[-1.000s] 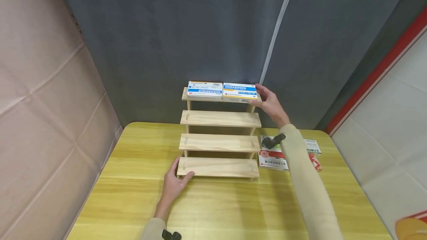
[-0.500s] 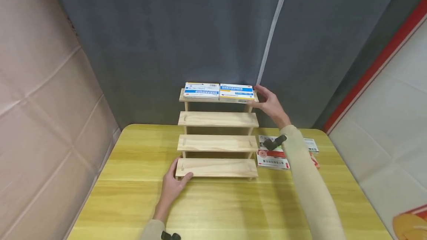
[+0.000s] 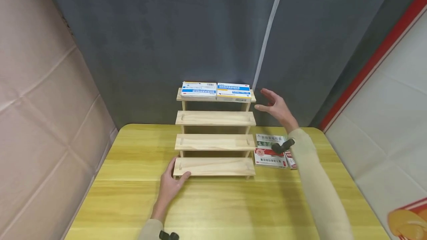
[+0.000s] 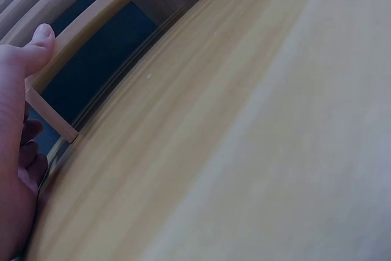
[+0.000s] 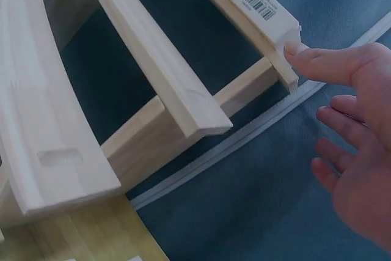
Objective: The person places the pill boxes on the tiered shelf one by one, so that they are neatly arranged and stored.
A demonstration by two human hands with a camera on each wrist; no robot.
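A four-step wooden display rack (image 3: 215, 142) stands on the table. On its top shelf two white-and-blue medicine boxes lie side by side, the left box (image 3: 199, 91) and the right box (image 3: 234, 93). My left hand (image 3: 169, 185) grips the left end of the bottom shelf, thumb at the front edge; in the left wrist view the other fingers curl below the shelf. Just right of the top shelf, my right hand (image 3: 278, 109) is held in the air with fingers spread and nothing in them. The right wrist view shows its thumb close to the box end (image 5: 269, 7).
Right of the rack several medicine boxes lie on the yellow wood-grain table (image 3: 213, 210), among them a green-and-white box (image 3: 268, 140) and a red-and-white box (image 3: 270, 158). My right sleeve hides part of that area. A grey curtain (image 3: 166, 40) hangs behind the rack.
My right hand has drawn away to the right from the right-hand box on the top shelf. The left hand keeps its grip on the bottom shelf. The head view has shifted slightly.
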